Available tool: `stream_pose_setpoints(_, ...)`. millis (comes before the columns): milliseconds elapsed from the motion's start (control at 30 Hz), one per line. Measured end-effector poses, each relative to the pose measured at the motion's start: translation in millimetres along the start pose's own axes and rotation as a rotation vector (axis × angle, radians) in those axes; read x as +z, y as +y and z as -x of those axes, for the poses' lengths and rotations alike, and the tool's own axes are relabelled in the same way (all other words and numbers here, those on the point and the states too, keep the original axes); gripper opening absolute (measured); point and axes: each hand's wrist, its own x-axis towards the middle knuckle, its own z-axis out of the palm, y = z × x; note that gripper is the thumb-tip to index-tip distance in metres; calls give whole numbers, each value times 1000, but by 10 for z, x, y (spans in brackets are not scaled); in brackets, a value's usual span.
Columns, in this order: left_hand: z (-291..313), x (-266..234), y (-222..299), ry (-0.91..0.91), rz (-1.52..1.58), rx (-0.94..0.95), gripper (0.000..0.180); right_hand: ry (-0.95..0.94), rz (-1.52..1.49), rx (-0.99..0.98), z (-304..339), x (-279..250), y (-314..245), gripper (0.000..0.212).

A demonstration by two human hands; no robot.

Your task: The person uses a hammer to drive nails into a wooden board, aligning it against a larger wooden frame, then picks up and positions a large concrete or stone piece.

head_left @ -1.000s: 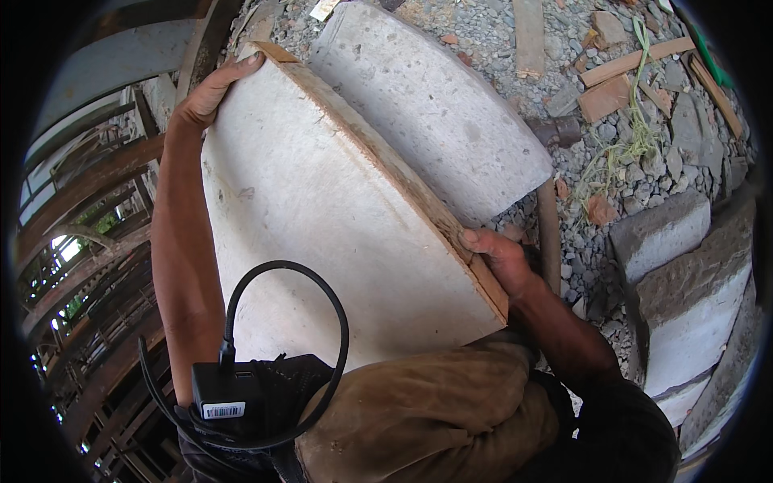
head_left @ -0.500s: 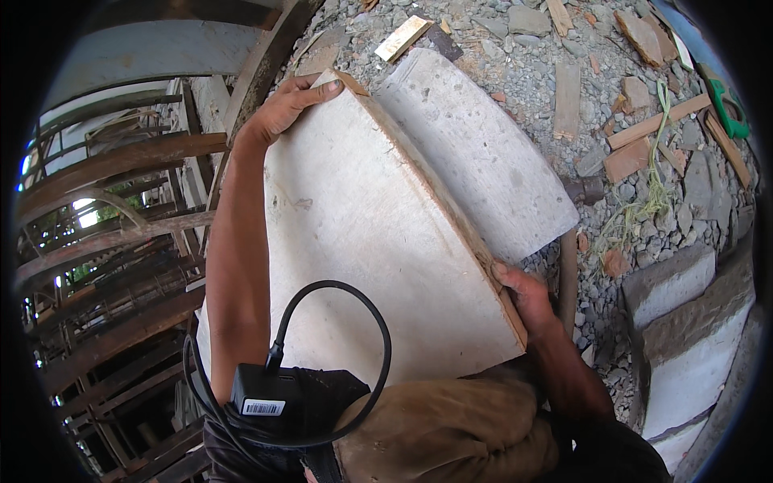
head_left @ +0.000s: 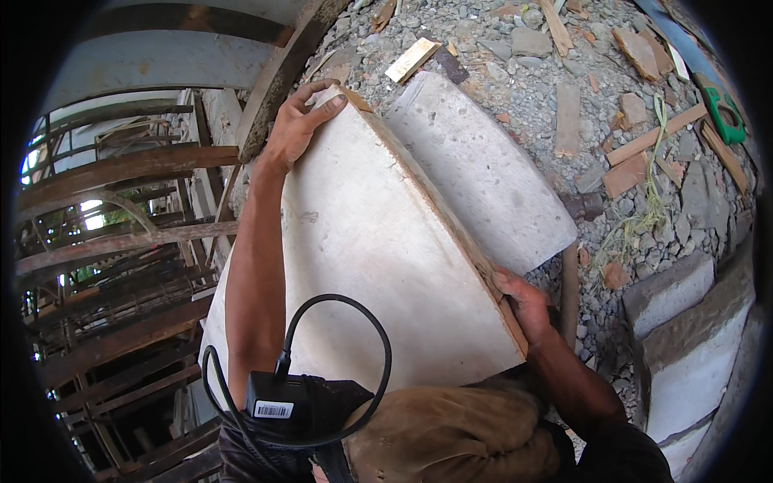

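A large pale board with a brown wooden edge strip lies tilted in front of me, its near side against my lap. My left hand is closed round its far corner, thumb on the white face. Lower on the right, my right hand grips the brown edge, the fingers partly hidden beneath it. Just beyond that edge rests a grey-white concrete block on the rubble. A hammer, its dark head beside the block and its wooden handle running toward me, lies near my right hand.
Gravel and wood scraps cover the ground ahead. A green-handled saw lies at the far right. Stacked blocks stand on my right. Wooden beams and frames fill the left. A black cable loops over my lap.
The view has shifted slightly, so the board and both hands appear a little lower and the left hand further right. Both hands keep their hold on the board.
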Motion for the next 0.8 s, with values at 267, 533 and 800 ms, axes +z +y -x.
stream_pose_setpoints(267, 159, 74, 60, -69, -55, 11, 98, 42, -69, 9, -5, -14, 62, 56)
stream_pose_setpoints(533, 968, 805, 248, 198, -521, 91, 102, 83, 64, -50, -97, 192, -110, 51)
stream_pose_setpoints(800, 988, 825, 450, 328, -520, 58, 78, 30, 346, -173, -200, 244, -317, 37)
